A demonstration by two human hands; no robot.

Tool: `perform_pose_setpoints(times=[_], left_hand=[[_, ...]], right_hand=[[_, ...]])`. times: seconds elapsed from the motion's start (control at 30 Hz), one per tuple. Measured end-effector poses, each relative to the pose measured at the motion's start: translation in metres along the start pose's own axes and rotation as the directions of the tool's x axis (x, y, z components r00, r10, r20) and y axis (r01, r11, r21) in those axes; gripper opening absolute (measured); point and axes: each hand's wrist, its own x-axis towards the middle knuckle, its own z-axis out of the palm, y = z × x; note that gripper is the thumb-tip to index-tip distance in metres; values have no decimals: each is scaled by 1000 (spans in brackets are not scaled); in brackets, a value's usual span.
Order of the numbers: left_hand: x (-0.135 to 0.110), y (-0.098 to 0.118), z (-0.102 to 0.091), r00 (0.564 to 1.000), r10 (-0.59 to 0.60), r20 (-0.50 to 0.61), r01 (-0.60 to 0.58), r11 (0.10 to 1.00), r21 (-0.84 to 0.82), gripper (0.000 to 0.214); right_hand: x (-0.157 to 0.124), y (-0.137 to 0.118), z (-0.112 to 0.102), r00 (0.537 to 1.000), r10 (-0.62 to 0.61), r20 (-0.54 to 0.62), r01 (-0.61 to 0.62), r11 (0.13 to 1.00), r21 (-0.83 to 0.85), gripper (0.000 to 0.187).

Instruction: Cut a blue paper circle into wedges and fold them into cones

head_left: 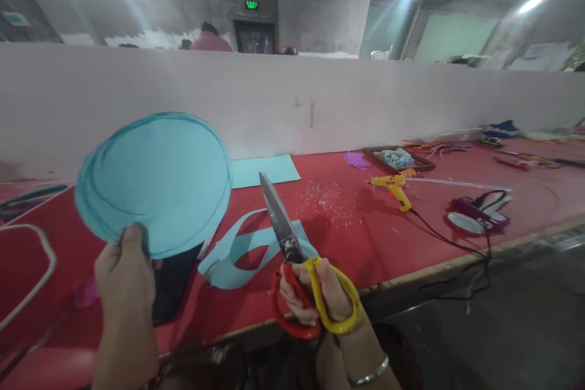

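My left hand (128, 274) pinches the lower edge of a light-blue paper oval (159, 180), held up above the table. Darker blue marker lines run around the oval's rim. In my right hand (315, 292) is a pair of scissors (281, 219) with one red and one yellow handle loop. The blades point up and away, close together, apart from the paper. Curled light-blue paper offcuts (228, 268) lie on the table between my hands. Behind them rests a flat light-blue sheet (265, 172). A dark flat object (173, 283) lies partly hidden behind my left hand.
On the red table (338, 250) are a yellow glue gun (393, 189) with a cord, purple paper pieces (356, 161), and a tray (427, 166) of small items. A purple-and-white object (479, 216) sits near the right edge. A white partition (183, 85) stands behind; a person (211, 39) is beyond it.
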Motion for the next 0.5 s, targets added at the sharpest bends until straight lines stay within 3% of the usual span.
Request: perform_pose_setpoints(times=[0.1, 0.2, 0.23, 0.27, 0.33, 0.4, 0.5], left_hand=[[3, -2, 5, 993, -118, 11, 116, 958, -263, 24], [4, -4, 7, 992, -112, 62, 127, 931, -343, 19], [4, -5, 7, 991, -111, 77, 131, 928, -348, 18], [4, -6, 7, 989, -113, 91, 137, 928, -346, 18], [4, -6, 6, 987, -122, 109, 152, 926, -347, 17], [5, -6, 4, 985, -131, 113, 163, 921, -355, 16], [9, -6, 1, 989, -142, 47, 149, 901, -408, 15]], right_hand=[[-3, -12, 4, 1000, -29, -10, 29, 998, -62, 66], [0, -35, -3, 977, -46, -207, -24, 945, -327, 60], [2, -46, -7, 935, -115, -335, -67, 872, -486, 55], [6, -57, -11, 887, -212, -410, -125, 745, -655, 51], [16, -80, -21, 829, -377, -413, -243, 423, -873, 49], [31, -100, -30, 805, -415, -423, -370, 207, -906, 48], [58, -117, -44, 779, -336, -529, -575, -48, -817, 52]])
